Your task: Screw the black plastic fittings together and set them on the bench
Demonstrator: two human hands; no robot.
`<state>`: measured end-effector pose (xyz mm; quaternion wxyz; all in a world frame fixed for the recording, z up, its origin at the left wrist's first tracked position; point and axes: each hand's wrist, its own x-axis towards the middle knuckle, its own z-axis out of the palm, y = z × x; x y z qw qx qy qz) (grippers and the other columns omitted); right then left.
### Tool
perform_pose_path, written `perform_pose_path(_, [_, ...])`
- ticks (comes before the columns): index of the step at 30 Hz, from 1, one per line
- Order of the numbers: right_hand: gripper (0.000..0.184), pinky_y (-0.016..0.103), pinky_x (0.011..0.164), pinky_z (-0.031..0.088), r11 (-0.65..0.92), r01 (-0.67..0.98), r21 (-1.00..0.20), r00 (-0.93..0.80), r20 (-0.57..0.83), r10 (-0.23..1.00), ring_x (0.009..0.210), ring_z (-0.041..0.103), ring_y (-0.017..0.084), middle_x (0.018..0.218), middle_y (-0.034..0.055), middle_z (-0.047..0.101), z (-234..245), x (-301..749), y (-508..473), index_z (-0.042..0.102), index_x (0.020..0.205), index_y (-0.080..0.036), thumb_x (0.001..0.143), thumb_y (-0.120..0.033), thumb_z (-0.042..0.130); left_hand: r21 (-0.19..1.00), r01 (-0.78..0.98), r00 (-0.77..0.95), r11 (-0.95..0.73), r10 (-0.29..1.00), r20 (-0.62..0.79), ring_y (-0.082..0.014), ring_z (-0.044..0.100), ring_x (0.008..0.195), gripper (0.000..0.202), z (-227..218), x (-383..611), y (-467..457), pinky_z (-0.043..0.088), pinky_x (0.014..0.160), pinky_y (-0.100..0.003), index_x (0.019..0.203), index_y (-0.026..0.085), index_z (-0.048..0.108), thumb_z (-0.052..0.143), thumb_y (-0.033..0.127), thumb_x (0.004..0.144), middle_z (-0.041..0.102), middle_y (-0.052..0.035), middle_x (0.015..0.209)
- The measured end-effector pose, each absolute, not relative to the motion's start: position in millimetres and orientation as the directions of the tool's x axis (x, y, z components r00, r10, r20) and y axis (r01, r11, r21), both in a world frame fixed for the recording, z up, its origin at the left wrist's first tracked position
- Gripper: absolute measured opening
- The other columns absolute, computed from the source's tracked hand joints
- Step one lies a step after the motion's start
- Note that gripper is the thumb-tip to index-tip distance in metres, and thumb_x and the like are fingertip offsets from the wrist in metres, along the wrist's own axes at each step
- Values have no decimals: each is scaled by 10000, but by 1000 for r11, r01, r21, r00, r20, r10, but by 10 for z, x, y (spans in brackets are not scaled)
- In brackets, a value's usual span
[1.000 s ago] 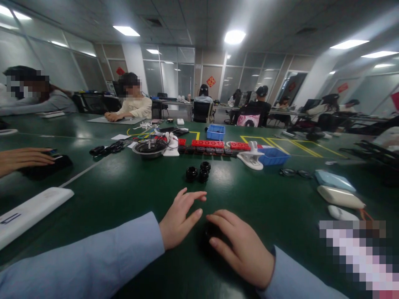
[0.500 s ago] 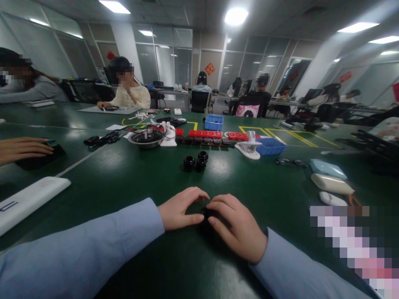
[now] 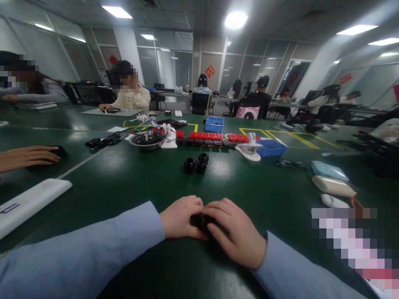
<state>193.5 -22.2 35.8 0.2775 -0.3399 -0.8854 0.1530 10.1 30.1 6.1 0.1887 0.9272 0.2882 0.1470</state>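
Note:
My left hand [image 3: 182,218] lies low over the table with its fingers curled round the left side of a small black part [image 3: 204,222]. From the right, my right hand [image 3: 235,232] closes on the same part. Most of the part is hidden between the fingers, so its full shape cannot be made out. Farther forward, three glossy black ring-shaped parts [image 3: 201,167] stand close together on the green tabletop [image 3: 149,178].
Beyond them are red socket strips [image 3: 205,136], a metal bowl [image 3: 146,140], a white clip stand [image 3: 249,150] and blue bins [image 3: 270,147]. Glasses [image 3: 292,163] and cases [image 3: 333,185] lie right. Another person's hand [image 3: 31,158] is at left, near a white slab [image 3: 34,203].
My left fingers, stretched out before, have curled in against the black part. My right hand stays around it. The other person's hand at left has shifted slightly.

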Motion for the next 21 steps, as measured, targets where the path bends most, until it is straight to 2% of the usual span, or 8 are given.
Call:
perform_pose_path(5, [273, 370, 749, 390, 761, 475, -442, -683, 360, 635, 857, 467, 205, 1094, 71, 575, 390, 1922, -237, 549, 1079, -160, 836, -189, 430, 380, 480, 809, -791, 567, 157, -144, 471, 689, 328, 38, 112, 311, 341, 610, -249, 702, 161, 560, 701, 454, 661, 494, 18, 728])
perform_pose_path(12, [227, 363, 724, 353, 797, 427, -428, -741, 339, 579, 808, 445, 195, 1036, 46, 591, 438, 1937, -256, 601, 968, -174, 832, -196, 420, 343, 465, 829, -816, 537, 154, -147, 468, 690, 299, 43, 113, 317, 320, 604, -256, 721, 183, 552, 664, 459, 699, 499, 24, 726])
perform_pose_path(17, [212, 357, 717, 345, 793, 457, -402, -752, 301, 586, 802, 429, 194, 1006, 39, 588, 466, 1920, -269, 602, 951, -185, 834, -193, 425, 325, 462, 835, -825, 528, 154, -149, 472, 690, 318, 36, 108, 310, 327, 609, -260, 724, 187, 551, 641, 491, 709, 510, 23, 724])
perform_pose_path(21, [207, 341, 701, 348, 792, 514, -330, -747, 282, 603, 811, 421, 195, 1028, 44, 581, 420, 1885, -278, 582, 983, -180, 837, -160, 435, 288, 483, 833, -827, 535, 140, -149, 471, 680, 333, 39, 106, 303, 327, 594, -261, 716, 185, 550, 651, 501, 691, 513, 20, 719])
